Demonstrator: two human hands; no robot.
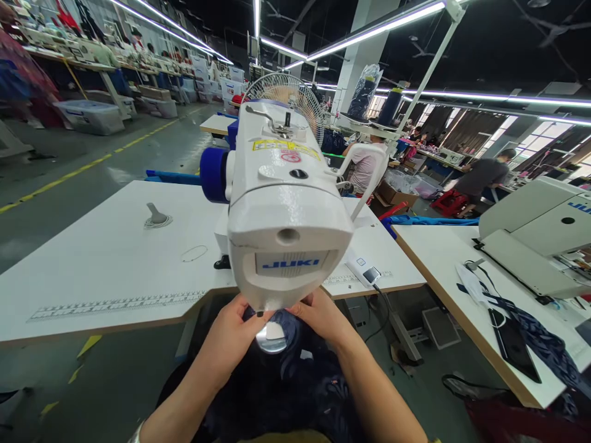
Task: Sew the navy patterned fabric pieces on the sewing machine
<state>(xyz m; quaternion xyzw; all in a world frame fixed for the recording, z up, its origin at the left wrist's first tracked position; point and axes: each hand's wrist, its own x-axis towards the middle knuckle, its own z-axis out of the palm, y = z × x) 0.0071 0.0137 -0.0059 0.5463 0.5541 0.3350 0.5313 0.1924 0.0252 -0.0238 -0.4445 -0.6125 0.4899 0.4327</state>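
A white JUKI sewing machine [290,209] fills the middle of the view, its end toward me. Under its head, my left hand [235,335] pinches the edge of a dark blue patterned cloth [295,369]. On the other side, my right hand [321,317] is closed on the same cloth, its fingertips partly behind the machine head. Between both hands shows a shiny metal part [271,337] of the machine, with the cloth around it. The needle area is hidden by the head, and the cloth hangs down over my lap.
The white table [115,246] carries a printed ruler, a thread loop [194,253] and a grey hook-like piece [157,215]. A small control box [364,271] lies at right. Beyond stands another table with a second machine [540,227] and a phone [512,344]. A fan [286,92] stands behind.
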